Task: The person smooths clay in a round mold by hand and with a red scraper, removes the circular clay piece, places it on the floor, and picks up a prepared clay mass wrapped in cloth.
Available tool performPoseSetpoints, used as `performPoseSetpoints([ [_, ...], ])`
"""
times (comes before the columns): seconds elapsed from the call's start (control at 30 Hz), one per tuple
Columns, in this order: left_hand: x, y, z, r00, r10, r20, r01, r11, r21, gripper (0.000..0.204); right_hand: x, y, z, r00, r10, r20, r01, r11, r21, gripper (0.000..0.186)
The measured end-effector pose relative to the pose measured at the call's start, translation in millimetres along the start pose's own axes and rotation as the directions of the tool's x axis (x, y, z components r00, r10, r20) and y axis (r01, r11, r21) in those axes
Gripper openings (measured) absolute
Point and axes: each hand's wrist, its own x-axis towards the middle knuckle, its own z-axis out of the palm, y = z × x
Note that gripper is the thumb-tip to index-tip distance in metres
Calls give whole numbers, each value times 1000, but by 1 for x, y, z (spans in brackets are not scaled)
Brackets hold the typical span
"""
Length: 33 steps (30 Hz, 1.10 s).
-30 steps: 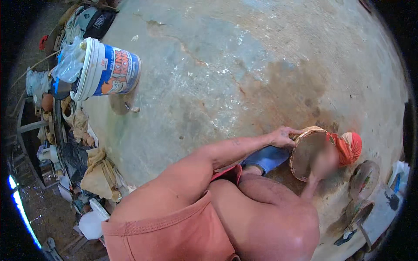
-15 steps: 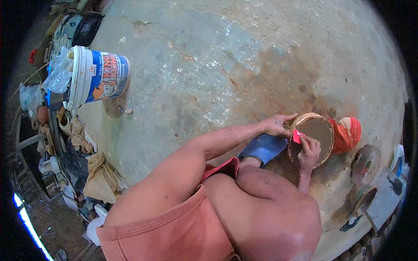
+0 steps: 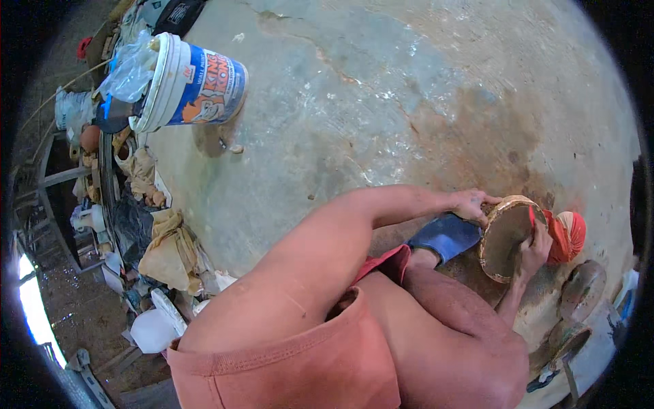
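A round, deep-rimmed piece (image 3: 501, 238) with a rough tan rim and a smooth grey-brown face is tilted up beside my foot. My left hand (image 3: 471, 206) grips its left upper rim, one finger stretched along the edge. In my right hand (image 3: 536, 247) is a small flat red scraper (image 3: 533, 215), pinched in closed fingers against the face near its right edge. Behind the piece, to the right, is a bundle of red-orange cloth (image 3: 567, 237), rounded and tightly wrapped at its end.
Near my foot lies blue cloth or footwear (image 3: 446, 237). A white and blue paint bucket (image 3: 204, 85) stands at upper left, with clear plastic on top. Clutter, including tan cloth (image 3: 167, 252), lines the left edge. Rounded shallow forms (image 3: 583, 290) and a grey board (image 3: 599, 334) lie at right.
The scraper and my right hand have moved across the face from its left side to its right edge. My left hand stays on the rim. The whole view has shifted.
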Motion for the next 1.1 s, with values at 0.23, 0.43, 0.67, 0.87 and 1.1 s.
performPoseSetpoints([
  [0.23, 1, -4, 0, 1000, -27, 13, 27, 998, -50, 89, 19, -11, 14, 984, 173, 52, -170, 984, -50, 49],
  [0.43, 8, -16, -7, 991, 7, 135, 45, 924, -379, 83, -11, 15, -3, 959, 281, 25, -282, 955, 91, 56],
  [0.67, 43, 39, -33, 934, -68, 352, 235, 857, -458, 74, 77, 28, -202, 783, 534, -318, 35, 473, 880, 102],
  [0.87, 105, 67, -95, 965, -50, 259, 135, 936, -324, 68, 169, -74, -305, 656, 414, -631, 486, 407, 773, 120],
  [1.1, 206, 183, -95, 936, 121, 330, -39, 969, -246, 67, 201, -148, -285, 800, 288, -526, 597, -464, 654, 123],
])
